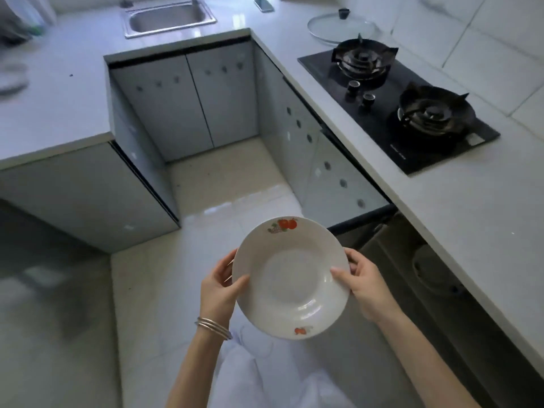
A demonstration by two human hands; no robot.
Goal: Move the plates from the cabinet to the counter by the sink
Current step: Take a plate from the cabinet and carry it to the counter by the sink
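A white deep plate [290, 278] with orange fruit prints on its rim is held level in front of me, above the floor. My left hand [219, 285] grips its left edge, thumb on top of the rim. My right hand [363, 285] grips the right edge the same way. The steel sink [167, 17] sits in the white counter [67, 92] at the far left. Below the right counter an open cabinet [435, 278] shows a dark inside with a dim round shape; its door [338, 184] stands swung out.
A black two-burner gas hob [397, 110] lies in the right counter, with a glass pot lid [341, 26] behind it. A phone [264, 5] lies near the sink. Blurred white dishes [11, 79] sit at the left counter's edge. Tiled floor lies between the cabinets.
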